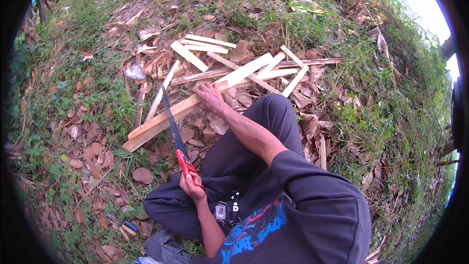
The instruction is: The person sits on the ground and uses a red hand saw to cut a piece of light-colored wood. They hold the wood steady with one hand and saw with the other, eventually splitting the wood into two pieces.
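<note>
Handsaw [178, 137] up front, its dark blade angled across a long wooden plank [183, 107], red-and-black handle [187, 164] down toward the lap. The left hand [193, 187] is wrapped firmly around that handle, fingers and thumb together on it. And here's the right hand [210, 97], planted on the plank farther along, fingers bent over the wood; whether they close underneath, I cannot tell. Nor can I tell if the teeth bite in.

Now the markings: pale specks of print sit on the blade, too small to make out. White beads [235, 204] hang by a small framed tag [221, 211] at the waist, and a blue-and-red print [259, 230] splashes across the dark shirt [317, 200].

Down to the surface: brown dry leaves [143, 175] all over the ground, pale cut slats [189, 56] strewn just beyond the plank, a crumpled clear plastic piece [135, 72] off to the left. A blue-handled tool [129, 225] lies at lower left, near a grey plastic bag [166, 248]. It's outdoors, green undergrowth [410, 102] climbing all round, bright sky [420, 0] at upper right.
</note>
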`<state>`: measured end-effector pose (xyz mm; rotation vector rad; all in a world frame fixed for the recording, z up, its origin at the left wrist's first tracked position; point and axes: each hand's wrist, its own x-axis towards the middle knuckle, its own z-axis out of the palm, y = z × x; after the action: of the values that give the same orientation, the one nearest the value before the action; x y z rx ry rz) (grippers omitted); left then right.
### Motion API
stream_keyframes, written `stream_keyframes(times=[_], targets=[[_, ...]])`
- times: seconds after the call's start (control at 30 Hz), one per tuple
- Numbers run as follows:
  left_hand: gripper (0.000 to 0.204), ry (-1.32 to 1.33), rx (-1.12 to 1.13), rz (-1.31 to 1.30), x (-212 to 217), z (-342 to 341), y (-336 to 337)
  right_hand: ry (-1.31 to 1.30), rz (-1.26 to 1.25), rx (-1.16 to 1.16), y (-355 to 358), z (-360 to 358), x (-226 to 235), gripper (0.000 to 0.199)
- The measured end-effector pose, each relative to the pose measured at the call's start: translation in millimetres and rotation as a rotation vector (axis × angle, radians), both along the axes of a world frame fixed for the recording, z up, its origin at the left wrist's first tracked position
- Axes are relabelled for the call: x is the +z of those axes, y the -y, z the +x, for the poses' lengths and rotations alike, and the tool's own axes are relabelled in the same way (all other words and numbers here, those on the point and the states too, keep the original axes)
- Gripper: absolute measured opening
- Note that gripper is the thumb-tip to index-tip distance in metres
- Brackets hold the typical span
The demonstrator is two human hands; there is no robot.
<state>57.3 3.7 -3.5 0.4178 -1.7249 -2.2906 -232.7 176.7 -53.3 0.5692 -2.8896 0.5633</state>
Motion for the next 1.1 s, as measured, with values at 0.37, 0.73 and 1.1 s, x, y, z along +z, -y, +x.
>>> stream_keyframes(times=[0.37, 0.73, 1.1], targets=[[0.023, 0.058, 0.026, 0.003, 25, -19, -9, 0.257, 0.049, 0.017, 5, -36, 16, 0.034], [0.021, 0.111, -0.003, 0.022, 17, -10, -7, 0.319, 0.129, -0.088, 59, -64, 9, 0.06], [0.026, 0.041, 0.044, -0.012, 10, -17, -13, 0.062, 0.136, 0.005, 54, -62, -8, 0.038]])
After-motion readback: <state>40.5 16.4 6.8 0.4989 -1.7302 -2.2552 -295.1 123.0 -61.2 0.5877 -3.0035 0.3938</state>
